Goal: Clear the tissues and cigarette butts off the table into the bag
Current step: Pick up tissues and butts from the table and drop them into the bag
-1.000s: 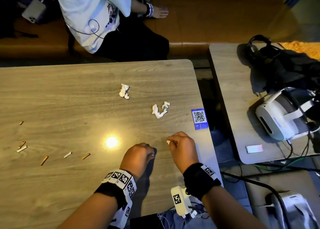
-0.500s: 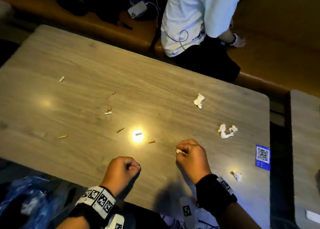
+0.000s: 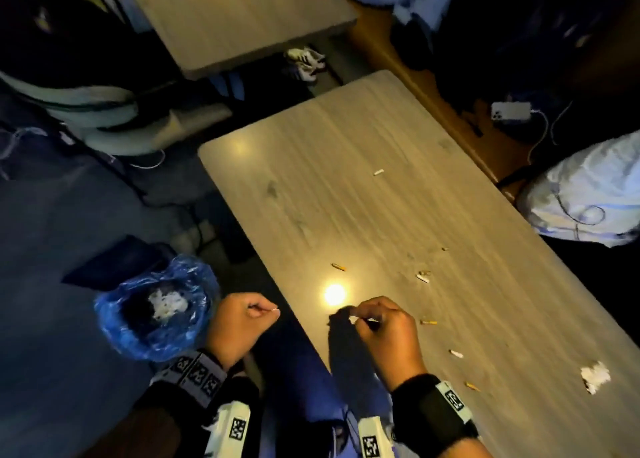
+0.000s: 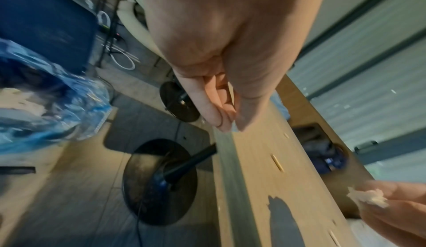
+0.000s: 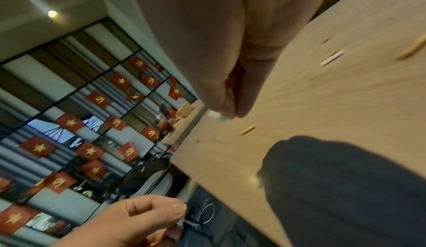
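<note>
My right hand (image 3: 360,319) hovers over the near edge of the wooden table (image 3: 381,215) and pinches a small tissue bit (image 5: 219,118) between thumb and fingertips. My left hand (image 3: 272,310) is off the table's edge, fingers curled, pinching what looks like a tiny white scrap (image 4: 233,127). Just left of it, an open blue bag (image 3: 156,319) stands on the floor with white tissue (image 3: 168,305) inside. Several cigarette butts (image 3: 338,267) lie scattered on the table, one (image 3: 428,322) right of my right hand. A crumpled tissue (image 3: 595,376) lies far right.
A second table (image 3: 242,17) stands beyond, with shoes (image 3: 306,61) under its edge. A seated person in a white shirt (image 3: 585,194) is at the table's far right side, near a phone on a cable (image 3: 510,111). Black table bases (image 4: 159,181) and cables are on the floor.
The head view has swung left and the blue bag has come into sight. My left hand has moved off the table's edge toward the bag. My right hand still pinches its tissue bit.
</note>
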`<act>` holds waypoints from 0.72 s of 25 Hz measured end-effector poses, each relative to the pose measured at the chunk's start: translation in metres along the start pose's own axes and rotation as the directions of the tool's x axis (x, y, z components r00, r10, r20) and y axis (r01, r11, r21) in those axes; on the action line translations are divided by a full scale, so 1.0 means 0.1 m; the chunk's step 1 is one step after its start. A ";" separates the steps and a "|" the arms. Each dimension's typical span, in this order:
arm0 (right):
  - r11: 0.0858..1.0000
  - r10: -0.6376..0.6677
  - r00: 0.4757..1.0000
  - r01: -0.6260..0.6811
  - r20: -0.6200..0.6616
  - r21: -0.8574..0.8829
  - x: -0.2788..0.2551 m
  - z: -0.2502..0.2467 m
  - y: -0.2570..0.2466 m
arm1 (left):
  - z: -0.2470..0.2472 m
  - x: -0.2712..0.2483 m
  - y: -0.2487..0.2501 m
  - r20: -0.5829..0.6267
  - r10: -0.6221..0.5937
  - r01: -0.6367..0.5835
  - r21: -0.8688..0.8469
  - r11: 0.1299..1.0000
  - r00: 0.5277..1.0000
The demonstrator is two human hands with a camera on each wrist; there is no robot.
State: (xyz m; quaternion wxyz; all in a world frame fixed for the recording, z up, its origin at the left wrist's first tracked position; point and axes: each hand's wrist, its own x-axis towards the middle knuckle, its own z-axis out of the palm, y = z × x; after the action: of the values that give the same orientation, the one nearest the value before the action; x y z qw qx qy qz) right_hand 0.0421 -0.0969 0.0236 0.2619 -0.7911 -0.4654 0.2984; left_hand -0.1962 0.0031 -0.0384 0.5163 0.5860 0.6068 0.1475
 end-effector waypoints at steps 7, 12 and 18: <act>0.991 -0.136 0.961 0.135 0.242 0.019 0.50 1.39 -0.82 | -1.05 0.35 -1.14 -0.164 -0.142 0.148 0.026 0.989 0.976; 0.968 -0.157 0.873 0.229 0.462 -0.105 0.79 2.58 -1.15 | -1.41 0.71 -1.95 -0.194 -0.202 0.229 0.131 0.965 0.960; 0.948 -0.091 0.825 0.244 0.558 -0.205 1.13 3.80 -1.15 | -1.54 1.14 -2.76 -0.205 -0.333 0.350 0.048 0.936 0.920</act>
State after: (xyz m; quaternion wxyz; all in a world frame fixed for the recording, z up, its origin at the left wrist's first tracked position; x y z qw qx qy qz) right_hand -0.2524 0.1051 -0.1831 0.0359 -0.6579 -0.6244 0.4195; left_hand -0.4489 0.0930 -0.2417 0.4477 0.4750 0.7527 0.0860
